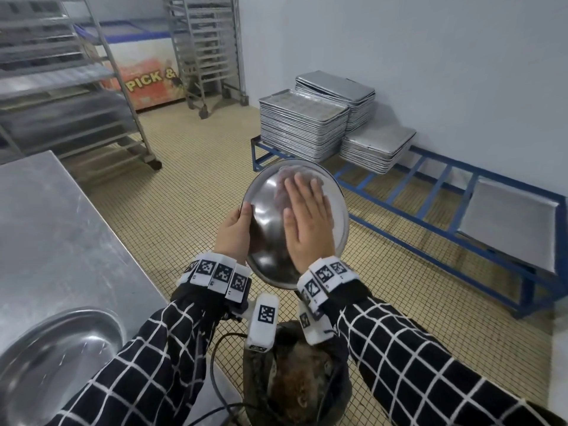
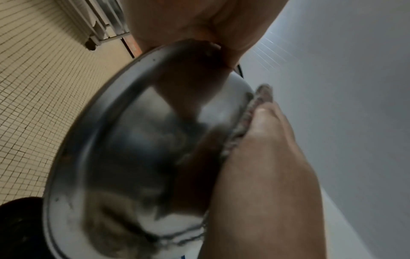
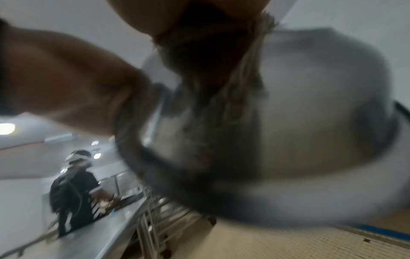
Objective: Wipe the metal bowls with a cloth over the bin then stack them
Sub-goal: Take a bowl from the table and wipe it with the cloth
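A metal bowl (image 1: 267,222) is held upside down and tilted in front of me, above the black bin (image 1: 341,382). My left hand (image 1: 235,230) grips its left rim, thumb on the outer wall. My right hand (image 1: 307,222) lies flat with straight fingers on the bowl's outside, pressing a greyish cloth (image 1: 287,182) against the metal. In the left wrist view the bowl (image 2: 142,157) fills the frame, with the cloth (image 2: 250,112) squeezed under the right hand (image 2: 266,166). The right wrist view is blurred; bowl (image 3: 310,113) and cloth (image 3: 235,98) show. A second metal bowl (image 1: 58,352) rests on the steel table.
The steel table (image 1: 49,229) runs along my left. Stacks of baking trays (image 1: 302,124) sit on a blue floor frame (image 1: 430,216) by the right wall. Wheeled tray racks (image 1: 70,96) stand at the back left. Another person (image 3: 73,189) stands at a counter in the right wrist view.
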`<state>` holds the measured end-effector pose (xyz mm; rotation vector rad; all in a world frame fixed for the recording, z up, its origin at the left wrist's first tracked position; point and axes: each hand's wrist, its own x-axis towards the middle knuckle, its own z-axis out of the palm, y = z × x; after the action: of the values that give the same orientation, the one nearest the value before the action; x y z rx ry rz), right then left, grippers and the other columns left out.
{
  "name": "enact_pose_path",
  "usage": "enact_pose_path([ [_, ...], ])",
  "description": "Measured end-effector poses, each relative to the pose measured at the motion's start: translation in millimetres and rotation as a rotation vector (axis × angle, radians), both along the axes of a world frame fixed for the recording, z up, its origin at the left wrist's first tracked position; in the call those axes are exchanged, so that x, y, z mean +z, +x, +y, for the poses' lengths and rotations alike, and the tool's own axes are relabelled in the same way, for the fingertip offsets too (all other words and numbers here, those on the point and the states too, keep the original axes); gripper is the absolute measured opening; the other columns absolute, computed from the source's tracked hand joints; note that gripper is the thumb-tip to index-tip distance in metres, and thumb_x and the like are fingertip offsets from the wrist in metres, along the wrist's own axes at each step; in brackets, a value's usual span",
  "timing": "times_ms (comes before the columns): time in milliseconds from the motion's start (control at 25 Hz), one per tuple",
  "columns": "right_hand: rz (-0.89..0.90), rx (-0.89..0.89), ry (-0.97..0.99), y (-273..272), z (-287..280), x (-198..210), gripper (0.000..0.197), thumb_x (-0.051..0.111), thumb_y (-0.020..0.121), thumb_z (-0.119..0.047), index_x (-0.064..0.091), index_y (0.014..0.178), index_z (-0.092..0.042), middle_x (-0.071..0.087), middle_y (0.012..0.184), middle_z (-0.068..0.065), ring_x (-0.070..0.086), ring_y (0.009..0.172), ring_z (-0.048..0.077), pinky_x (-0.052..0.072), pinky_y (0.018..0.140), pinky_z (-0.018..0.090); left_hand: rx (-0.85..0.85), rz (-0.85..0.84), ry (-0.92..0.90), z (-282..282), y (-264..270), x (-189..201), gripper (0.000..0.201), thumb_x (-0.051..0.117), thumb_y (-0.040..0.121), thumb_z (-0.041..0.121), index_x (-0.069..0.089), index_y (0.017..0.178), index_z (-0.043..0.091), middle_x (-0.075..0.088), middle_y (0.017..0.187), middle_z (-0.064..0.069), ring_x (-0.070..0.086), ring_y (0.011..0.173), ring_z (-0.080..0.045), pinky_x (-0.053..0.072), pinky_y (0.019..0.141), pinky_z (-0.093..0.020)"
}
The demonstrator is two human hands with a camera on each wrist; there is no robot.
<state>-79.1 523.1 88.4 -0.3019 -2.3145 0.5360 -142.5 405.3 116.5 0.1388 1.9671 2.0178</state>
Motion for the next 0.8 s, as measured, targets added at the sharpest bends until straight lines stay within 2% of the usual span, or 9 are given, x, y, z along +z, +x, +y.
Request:
enact_pose_path([
  [160, 0.101, -0.052, -0.213, 10.7, 36.4, -5.6, 0.045, 0.034, 0.101, -0.022, 0.036, 0.145, -0.015, 0.036, 0.151, 0.002, 0.03, 0.141, 0.017, 0.029, 0.114, 0.037, 0.006, -0.069, 0.057, -8.6, -6.8, -6.1, 0.029, 0.055, 0.094, 0.037, 0.068, 0.074, 0.022, 0.068, 0.076, -0.001, 0.062, 0.086, -0.026, 0.05, 0.088, -0.045],
  [280, -0.054, -0.047, -0.311, 38.0, 44.8, -21.2, 0.042, 0.043, 0.098, -0.007, 0.045, 0.14, -0.012, 0.051, 0.139, 0.007, 0.048, 0.128, 0.019, 0.042, 0.105, 0.032, -0.012, 0.007, -0.093, -16.2, -10.1, -10.3, 0.027, 0.051, 0.096, 0.038, 0.064, 0.079, 0.022, 0.064, 0.078, -0.001, 0.059, 0.082, -0.025, 0.048, 0.083, -0.04],
  [360, -0.057, -0.092, -0.364, 48.4, 41.9, -26.2, 0.038, 0.043, 0.098, -0.007, 0.05, 0.135, -0.011, 0.058, 0.13, 0.006, 0.054, 0.119, 0.015, 0.042, 0.094, 0.017, -0.029, 0.109, -0.249, -18.5, -9.8, -10.3, 0.026, 0.049, 0.097, 0.038, 0.064, 0.089, 0.018, 0.066, 0.084, -0.004, 0.061, 0.083, -0.025, 0.051, 0.08, -0.038],
  [440, 0.061, -0.118, -0.369, 46.5, 30.2, -19.7, 0.034, 0.047, 0.098, -0.009, 0.054, 0.131, -0.009, 0.059, 0.128, 0.004, 0.053, 0.114, 0.007, 0.04, 0.089, 0.012, -0.086, 0.251, -0.392, -16.4, -7.2, -7.5, 0.027, 0.049, 0.097, 0.037, 0.062, 0.086, 0.016, 0.064, 0.079, -0.004, 0.059, 0.076, -0.021, 0.048, 0.066, -0.031],
  [480, 0.12, -0.113, -0.343, 42.7, 20.7, -13.5, 0.032, 0.05, 0.096, -0.01, 0.057, 0.128, -0.009, 0.057, 0.129, 0.004, 0.05, 0.113, 0.004, 0.041, 0.09, 0.013, -0.126, 0.315, -0.461, -13.9, -3.8, -4.2, 0.026, 0.049, 0.097, 0.036, 0.059, 0.082, 0.018, 0.061, 0.074, 0.0, 0.056, 0.071, -0.017, 0.042, 0.059, -0.026],
  [560, 0.149, -0.053, -0.248, 32.2, 1.2, -5.1, 0.03, 0.052, 0.095, -0.017, 0.061, 0.122, -0.01, 0.051, 0.129, 0.004, 0.047, 0.115, 0.006, 0.042, 0.096, 0.017, -0.184, 0.422, -0.553, -7.2, 2.1, 1.4, 0.028, 0.05, 0.097, 0.038, 0.058, 0.077, 0.019, 0.059, 0.07, 0.003, 0.053, 0.065, -0.011, 0.034, 0.055, -0.022],
  [640, 0.074, -0.005, -0.096, 23.0, -9.5, -1.7, 0.035, 0.043, 0.096, -0.028, 0.062, 0.122, -0.013, 0.053, 0.128, 0.002, 0.048, 0.119, 0.013, 0.04, 0.103, 0.025, -0.198, 0.456, -0.548, -3.1, 1.5, 4.9, 0.034, 0.048, 0.096, 0.041, 0.059, 0.075, 0.017, 0.061, 0.07, -0.001, 0.055, 0.066, -0.017, 0.04, 0.058, -0.029],
  [720, 0.038, -0.041, 0.003, 17.0, -3.1, 2.8, 0.041, 0.037, 0.098, -0.035, 0.058, 0.127, -0.015, 0.054, 0.13, 0.0, 0.048, 0.121, 0.016, 0.039, 0.104, 0.031, -0.172, 0.419, -0.465, -2.9, -1.6, 8.0, 0.037, 0.047, 0.096, 0.044, 0.064, 0.079, 0.015, 0.066, 0.072, -0.005, 0.061, 0.071, -0.024, 0.048, 0.067, -0.038],
  [800, 0.053, -0.122, -0.104, 16.0, 11.1, 8.0, 0.043, 0.035, 0.1, -0.037, 0.054, 0.131, -0.015, 0.05, 0.136, 0.0, 0.047, 0.121, 0.013, 0.043, 0.098, 0.028, -0.143, 0.356, -0.359, -3.9, -4.9, 9.0, 0.039, 0.048, 0.096, 0.046, 0.067, 0.083, 0.015, 0.068, 0.074, -0.01, 0.063, 0.07, -0.027, 0.051, 0.071, -0.042],
])
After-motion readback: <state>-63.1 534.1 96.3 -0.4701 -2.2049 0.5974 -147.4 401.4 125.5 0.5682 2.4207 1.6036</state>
